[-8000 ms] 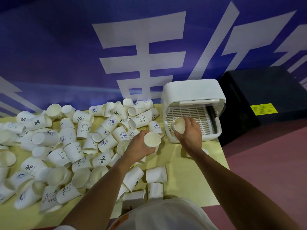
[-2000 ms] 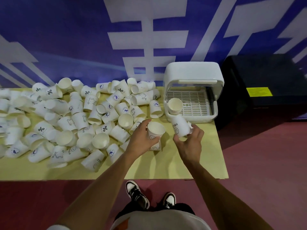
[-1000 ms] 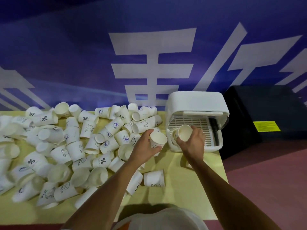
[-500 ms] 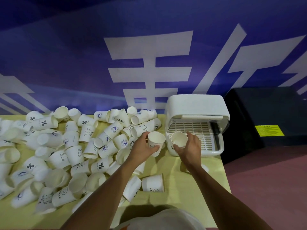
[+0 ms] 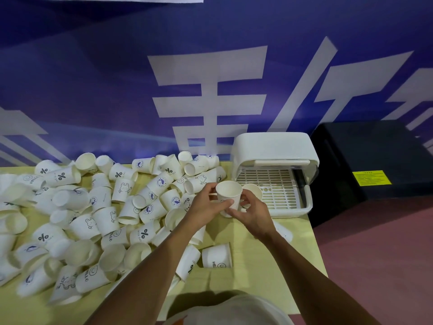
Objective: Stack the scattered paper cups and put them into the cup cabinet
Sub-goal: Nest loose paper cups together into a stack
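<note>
- Head view: the left hand point(image 5: 206, 205) and the right hand point(image 5: 251, 213) meet just in front of the cup cabinet point(image 5: 274, 160), over the right part of the yellow table point(image 5: 248, 233).
- Both hands close their fingers around one upright paper cup point(image 5: 229, 194), mouth up; the left thumb lies across its lower wall, and the right fingers wrap it from below and from the right.
- A second cup edge shows under the held one, so it may be a small stack; how many cups are in it cannot be told.
- The cabinet stands at the table's far right corner with its front open, showing a slatted white tray point(image 5: 276, 186).
- One cup point(image 5: 254, 190) sits at the tray's front left, just behind the hands.
- A large heap of scattered cups point(image 5: 105, 207) covers the table from its left edge to near the hands, most lying on their sides, some printed with a percent sign, a rabbit or "HELLO".
- One cup marked "HELLO" point(image 5: 218, 255) lies apart near the table's front edge, below the hands.
- A black box point(image 5: 375, 160) stands right of the table.
</note>
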The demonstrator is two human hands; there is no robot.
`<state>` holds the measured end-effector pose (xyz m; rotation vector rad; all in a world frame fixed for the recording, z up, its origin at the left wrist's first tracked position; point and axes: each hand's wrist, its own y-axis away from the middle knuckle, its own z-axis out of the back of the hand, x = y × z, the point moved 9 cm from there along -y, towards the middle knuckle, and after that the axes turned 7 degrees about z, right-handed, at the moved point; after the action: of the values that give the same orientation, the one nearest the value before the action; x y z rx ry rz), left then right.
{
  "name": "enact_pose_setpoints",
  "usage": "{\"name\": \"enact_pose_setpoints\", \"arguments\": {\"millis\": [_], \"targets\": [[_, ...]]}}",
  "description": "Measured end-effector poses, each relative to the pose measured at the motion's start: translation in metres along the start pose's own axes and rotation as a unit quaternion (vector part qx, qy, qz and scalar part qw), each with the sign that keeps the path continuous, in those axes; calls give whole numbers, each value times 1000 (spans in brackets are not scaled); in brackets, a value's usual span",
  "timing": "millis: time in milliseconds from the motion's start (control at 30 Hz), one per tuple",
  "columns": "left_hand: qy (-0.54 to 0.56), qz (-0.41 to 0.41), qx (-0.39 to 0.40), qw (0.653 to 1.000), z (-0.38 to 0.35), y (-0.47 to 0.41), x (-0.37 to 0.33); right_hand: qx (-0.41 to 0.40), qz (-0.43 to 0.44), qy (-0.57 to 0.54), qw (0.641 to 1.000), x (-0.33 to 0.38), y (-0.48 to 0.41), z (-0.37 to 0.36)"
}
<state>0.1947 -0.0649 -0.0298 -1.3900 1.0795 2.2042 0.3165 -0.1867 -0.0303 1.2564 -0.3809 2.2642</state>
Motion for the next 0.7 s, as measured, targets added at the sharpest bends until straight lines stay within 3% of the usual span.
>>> {"name": "enact_pose_setpoints", "arguments": {"millis": [333, 700], "targets": [[-48, 29, 4, 998, 6, 5, 21, -154, -47, -9, 987, -16, 4, 51], [-86, 38, -9, 996, 11, 1, 33, -157, -75, 54, 983, -41, -8, 44]]}}
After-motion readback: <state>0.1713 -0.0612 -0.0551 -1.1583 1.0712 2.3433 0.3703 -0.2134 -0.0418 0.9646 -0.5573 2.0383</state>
